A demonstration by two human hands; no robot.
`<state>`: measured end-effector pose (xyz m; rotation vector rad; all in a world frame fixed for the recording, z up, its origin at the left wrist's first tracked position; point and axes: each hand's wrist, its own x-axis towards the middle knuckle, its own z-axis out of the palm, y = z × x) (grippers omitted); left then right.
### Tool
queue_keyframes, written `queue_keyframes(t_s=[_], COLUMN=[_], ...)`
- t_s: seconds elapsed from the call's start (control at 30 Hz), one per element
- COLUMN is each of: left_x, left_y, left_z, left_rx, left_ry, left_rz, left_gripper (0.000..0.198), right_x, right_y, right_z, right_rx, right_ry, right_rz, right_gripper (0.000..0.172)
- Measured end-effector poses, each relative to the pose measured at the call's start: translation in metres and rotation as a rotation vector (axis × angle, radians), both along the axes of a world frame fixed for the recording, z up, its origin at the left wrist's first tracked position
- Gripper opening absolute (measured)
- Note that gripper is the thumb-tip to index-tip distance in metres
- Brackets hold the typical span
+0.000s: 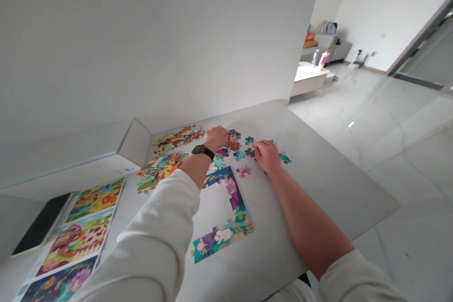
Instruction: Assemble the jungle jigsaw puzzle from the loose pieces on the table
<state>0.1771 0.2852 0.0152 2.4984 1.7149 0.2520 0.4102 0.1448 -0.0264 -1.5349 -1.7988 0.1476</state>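
My left hand point(217, 137), with a black watch point(203, 151) on its wrist, reaches over loose puzzle pieces point(233, 145) near the wall. Its fingers are curled down, and whatever they hold is hidden. My right hand point(268, 155) is lowered to the table with fingertips drawn together at a small dark puzzle piece point(250, 152). Nearer to me lies a partly joined puzzle frame point(244, 217), dark blue, purple and teal, with a white rabbit at its lower edge. A loose purple piece point(244, 172) lies beside its upper right corner. My left sleeve covers the frame's left side.
Two heaps of colourful pieces, a farther heap point(180, 138) and a nearer heap point(161, 170), lie left of my left hand. Picture sheets point(83, 240) and a dark flat panel point(42, 224) are at far left, beside a white box-like stand point(130, 151). The table's edge point(339, 148) runs along the right.
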Motion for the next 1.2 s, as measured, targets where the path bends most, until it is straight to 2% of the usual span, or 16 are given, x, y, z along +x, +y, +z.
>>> queue_keyframes(t_s=[0.17, 0.3, 0.43, 0.6, 0.77, 0.83, 0.93, 1.03, 1.1, 1.2], left_x=[0.009, 0.015, 0.02, 0.021, 0.004, -0.015, -0.062, -0.122, -0.159, -0.199], left_y=[0.009, 0.019, 0.025, 0.018, -0.002, -0.016, -0.051, -0.104, -0.146, -0.204], left_z=[-0.005, -0.004, -0.003, 0.003, 0.015, 0.021, 0.032, 0.042, 0.047, 0.047], left_rx=[-0.014, -0.02, -0.085, -0.046, -0.116, -0.145, -0.158, -0.138, -0.105, -0.06], left_ry=[-0.06, -0.062, -0.05, -0.122, -0.413, -0.555, -0.755, -0.9, -0.99, -1.068], left_rz=[-0.069, 0.035, 0.037, 0.014, 0.046, 0.052, 0.068, 0.122, 0.205, 0.296], left_gripper=[0.039, 0.05, 0.046, 0.039, 0.022, 0.023, 0.032, 0.044, 0.049, 0.049], right_x=[0.0, -0.001, -0.002, -0.002, 0.001, 0.003, 0.004, 0.004, 0.004, 0.004], right_y=[0.001, 0.001, 0.001, 0.001, 0.002, 0.002, 0.003, 0.003, 0.004, 0.005], right_z=[-0.001, 0.0, 0.001, 0.002, 0.001, 0.0, -0.002, -0.003, -0.004, -0.004], right_rx=[-0.014, -0.004, -0.022, -0.03, -0.008, -0.002, 0.001, 0.015, 0.034, 0.065], right_ry=[0.02, 0.035, 0.039, 0.037, 0.043, 0.048, 0.054, 0.057, 0.05, 0.021], right_rz=[0.0, -0.008, -0.009, -0.013, -0.007, 0.014, 0.052, 0.078, 0.095, 0.127], right_gripper=[0.029, 0.03, 0.03, 0.031, 0.03, 0.03, 0.029, 0.027, 0.026, 0.025])
